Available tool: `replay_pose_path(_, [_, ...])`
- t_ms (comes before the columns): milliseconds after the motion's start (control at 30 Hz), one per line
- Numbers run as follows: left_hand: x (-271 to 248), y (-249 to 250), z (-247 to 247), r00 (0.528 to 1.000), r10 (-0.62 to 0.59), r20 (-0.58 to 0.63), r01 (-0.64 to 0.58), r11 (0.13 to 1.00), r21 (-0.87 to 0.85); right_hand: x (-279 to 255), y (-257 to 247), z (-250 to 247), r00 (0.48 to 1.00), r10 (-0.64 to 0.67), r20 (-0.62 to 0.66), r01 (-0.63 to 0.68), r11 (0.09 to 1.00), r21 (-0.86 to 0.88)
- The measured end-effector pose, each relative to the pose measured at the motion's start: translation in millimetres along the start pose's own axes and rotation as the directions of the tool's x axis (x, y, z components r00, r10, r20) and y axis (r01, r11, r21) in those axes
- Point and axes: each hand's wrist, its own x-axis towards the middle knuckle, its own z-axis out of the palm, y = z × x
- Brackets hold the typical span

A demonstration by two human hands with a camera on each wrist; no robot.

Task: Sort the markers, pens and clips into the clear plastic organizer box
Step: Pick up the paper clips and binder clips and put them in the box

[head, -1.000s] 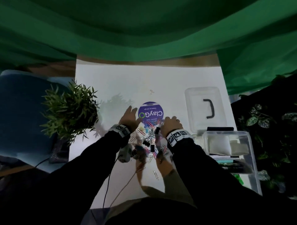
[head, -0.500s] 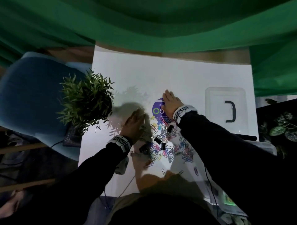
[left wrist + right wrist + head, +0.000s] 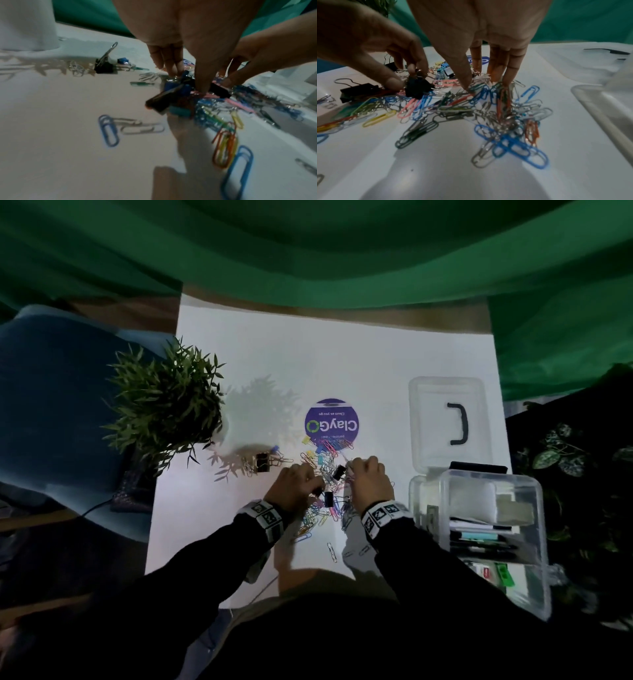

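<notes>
A heap of coloured paper clips [image 3: 329, 491] with black binder clips lies on the white table in front of me. My left hand [image 3: 317, 486] reaches down into the heap's left side and pinches a black binder clip [image 3: 418, 88] between thumb and fingers. My right hand [image 3: 352, 470] stands fingers-down on the right side, thumb and fingertips [image 3: 496, 73] closed round a bunch of paper clips [image 3: 503, 97]. The clear organizer box [image 3: 534, 498] stands open at the right with pens [image 3: 479, 542] in it.
The box's clear lid [image 3: 431, 392] with a black handle lies behind the box. A purple round disc [image 3: 331, 422] sits just beyond the heap. Another black binder clip [image 3: 262, 462] lies left, near a potted plant [image 3: 164, 402]. Loose clips [image 3: 331, 551] lie nearer me.
Both hands have drawn back from the purple disc to the heap. The right hand, stretched flat before, now curls into the clips. The left has taken hold of a binder clip.
</notes>
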Motion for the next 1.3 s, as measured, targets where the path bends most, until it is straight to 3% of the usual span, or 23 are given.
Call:
replay_pose_path(167, [-8,-24,-13,0.998,-0.059,0.012,0.058,0.995,0.078,-11,17,-7,0.988,0.064,0.138,-0.081,0.989,0.121])
replay_pose_path(300, [20,-18,-34,0.992,-0.041,-0.117,0.051,0.995,0.091,-24,29,-8,0.976,0.219,0.009,-0.217,0.959,0.184])
replay_pose_path(367, [43,-4,-43,0.991,-0.051,-0.121,0.059,0.996,0.065,-30,29,-4,0.953,0.297,-0.055,-0.287,0.947,0.145])
replay_pose_path(433, [62,9,-44,0.996,-0.019,-0.084,0.023,0.998,0.053,-36,28,-1,0.932,0.362,-0.019,-0.356,0.925,0.136])
replay_pose_path(567, [76,25,-37,0.999,0.012,0.050,-0.023,0.974,0.225,-40,20,6,0.947,0.315,0.055,-0.320,0.937,0.142])
replay_pose_path(667, [70,29,-33,0.999,0.042,0.026,-0.047,0.964,0.261,-41,13,8,0.974,0.217,0.063,-0.224,0.965,0.133])
replay_pose_path(833, [55,24,-38,0.999,-0.038,0.022,0.035,0.994,0.106,-44,19,-1,0.979,0.167,0.117,-0.188,0.962,0.200])
replay_pose_path(1000, [34,24,-50,0.971,-0.218,-0.103,0.175,0.931,-0.321,-55,21,-27,0.985,0.159,0.062,-0.170,0.953,0.252])
replay_pose_path(1100, [23,48,-64,0.956,-0.234,-0.175,0.133,0.881,-0.453,-70,27,-53,0.988,0.149,-0.041,-0.123,0.920,0.371])
replay_pose_path(1200, [22,94,-78,0.971,-0.147,-0.189,0.016,0.828,-0.560,-89,47,-79,0.971,0.155,-0.183,-0.040,0.857,0.513])
replay_pose_path(1300, [35,149,-86,0.974,-0.023,-0.224,-0.110,0.820,-0.561,-107,83,-105,0.947,0.198,-0.254,-0.012,0.809,0.587])
